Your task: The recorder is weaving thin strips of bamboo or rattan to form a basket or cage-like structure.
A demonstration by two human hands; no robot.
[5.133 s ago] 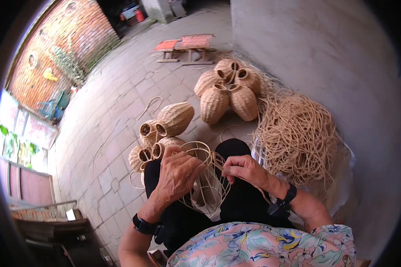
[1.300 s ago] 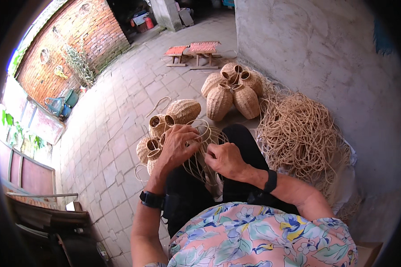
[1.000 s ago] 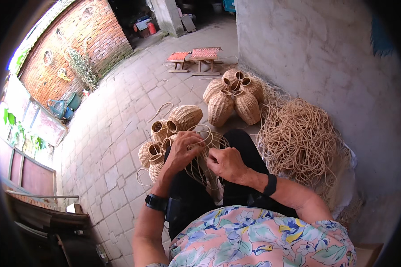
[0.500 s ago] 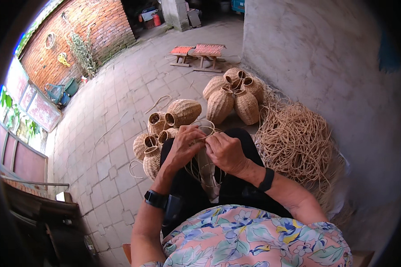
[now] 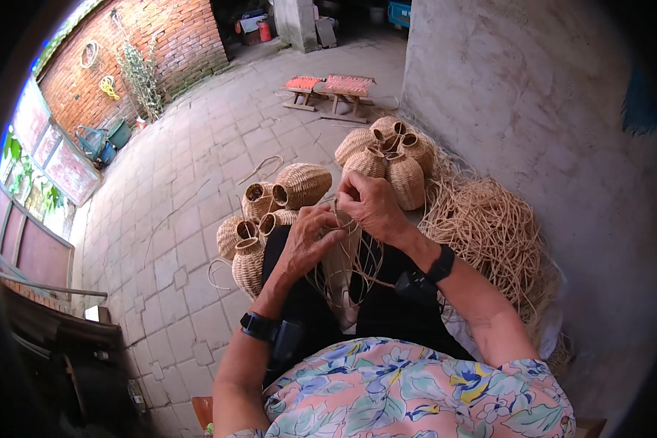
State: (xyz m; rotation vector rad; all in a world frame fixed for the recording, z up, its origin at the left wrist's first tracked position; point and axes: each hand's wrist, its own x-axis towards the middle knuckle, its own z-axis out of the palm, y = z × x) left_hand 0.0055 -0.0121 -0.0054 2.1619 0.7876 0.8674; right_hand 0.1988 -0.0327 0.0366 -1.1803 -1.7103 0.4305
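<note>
Woven baskets [image 5: 304,184] lie seemingly finished nearby, while the loose strands [image 5: 355,252] that left hand [image 5: 308,239] and right hand [image 5: 377,208] pinch look mostly unwoven.

Daylight, mostly from the left; outer edge past the brick wall [image 5: 150,55] clips to white with a blue-purple fringe. Paving [image 5: 186,219] bright on that side, duller toward the grey wall [image 5: 518,102], which sits in soft shade. Opening at the top [image 5: 231,25] and lower-left clutter [image 5: 44,372] go near black. Shadows diffuse, no hard edges around the baskets [image 5: 303,185]. Fisheye: straight lines bend at the rim, black vignette, soft periphery. Centre fairly sharp; thin strands [image 5: 372,278] by the hands [image 5: 310,237] hard to separate
</note>
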